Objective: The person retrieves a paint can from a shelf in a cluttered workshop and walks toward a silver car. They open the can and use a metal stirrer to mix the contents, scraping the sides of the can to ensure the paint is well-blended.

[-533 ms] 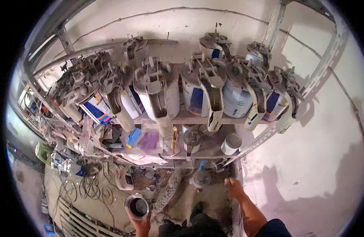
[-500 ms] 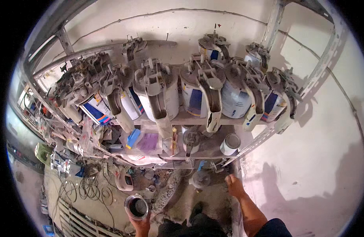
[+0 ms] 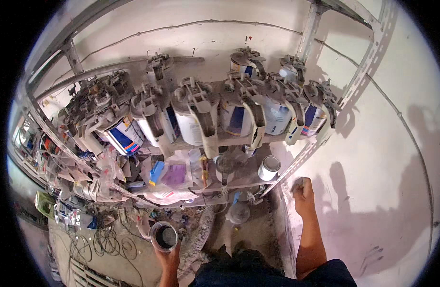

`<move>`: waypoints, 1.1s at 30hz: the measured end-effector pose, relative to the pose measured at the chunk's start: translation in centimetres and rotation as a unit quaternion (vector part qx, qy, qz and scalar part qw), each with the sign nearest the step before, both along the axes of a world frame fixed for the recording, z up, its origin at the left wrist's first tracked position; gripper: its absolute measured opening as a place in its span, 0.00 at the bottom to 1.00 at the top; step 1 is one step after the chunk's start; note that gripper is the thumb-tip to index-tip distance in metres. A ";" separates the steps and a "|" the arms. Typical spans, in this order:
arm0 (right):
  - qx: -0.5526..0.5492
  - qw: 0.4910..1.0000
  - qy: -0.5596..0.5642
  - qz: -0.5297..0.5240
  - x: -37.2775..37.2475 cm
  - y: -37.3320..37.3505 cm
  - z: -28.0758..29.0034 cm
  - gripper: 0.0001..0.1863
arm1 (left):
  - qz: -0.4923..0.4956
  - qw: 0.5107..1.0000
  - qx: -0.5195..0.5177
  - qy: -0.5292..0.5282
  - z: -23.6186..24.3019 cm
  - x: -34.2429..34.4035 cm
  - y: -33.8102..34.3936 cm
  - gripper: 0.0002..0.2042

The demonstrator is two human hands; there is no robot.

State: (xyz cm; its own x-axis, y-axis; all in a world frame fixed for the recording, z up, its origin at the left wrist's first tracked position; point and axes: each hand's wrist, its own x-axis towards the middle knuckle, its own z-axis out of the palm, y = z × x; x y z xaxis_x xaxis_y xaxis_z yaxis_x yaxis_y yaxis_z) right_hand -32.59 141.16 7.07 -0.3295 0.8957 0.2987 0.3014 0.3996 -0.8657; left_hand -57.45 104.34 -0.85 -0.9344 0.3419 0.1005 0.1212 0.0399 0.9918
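Observation:
My left hand (image 3: 169, 257), low and left of my body, is wrapped round a clear cup (image 3: 154, 238) with dark grey contents. Out to the right, by the white wall, my right hand (image 3: 304, 198) is raised with its fingers closed. Its fingertips look greyish; whether they pinch something small I cannot make out. Closest to that hand on the lower shelf is a small white can (image 3: 269, 169) with a metal rim. A dusty can with a spouted lid (image 3: 225, 165) stands farther left on the same shelf.
Several paint cans with spouted stirring lids (image 3: 196, 115) line the upper shelf. A metal shelf post (image 3: 306, 155) slants between shelf and right hand. A blue-and-yellow object (image 3: 156, 172) and purple sheet (image 3: 175, 174) lie on the lower shelf. Coiled cables (image 3: 107, 239) lie on the floor.
My right hand has moved up and to the right, toward the white wall. The left hand still holds the cup, slightly higher in view. The whole view has shifted a little.

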 end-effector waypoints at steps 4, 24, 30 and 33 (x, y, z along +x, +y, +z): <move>-0.011 0.991 0.077 0.107 -0.6 -2.3 2.2 0.11 | -0.005 1.000 0.000 0.020 -0.7 -2.0 -1.6 0.36; 0.092 0.400 0.303 0.860 -2.6 -7.5 20.7 0.12 | 0.008 0.997 -0.055 0.047 4.0 -0.1 3.0 0.37; 0.088 0.383 0.268 0.880 -3.4 -6.7 20.2 0.10 | 0.039 0.998 -0.038 0.043 3.2 0.9 3.5 0.37; 0.091 0.385 0.279 0.875 -3.8 -6.5 19.7 0.10 | 0.044 0.997 -0.031 0.059 3.2 1.6 3.7 0.36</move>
State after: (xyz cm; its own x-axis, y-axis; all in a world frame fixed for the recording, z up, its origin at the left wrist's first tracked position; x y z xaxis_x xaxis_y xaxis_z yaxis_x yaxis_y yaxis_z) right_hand -36.36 134.62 26.82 -0.2203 -0.6049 0.7652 -0.7804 -0.3612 -0.5103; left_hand -55.87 108.03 2.30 -0.9441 0.2681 0.1919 0.2294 0.1158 0.9664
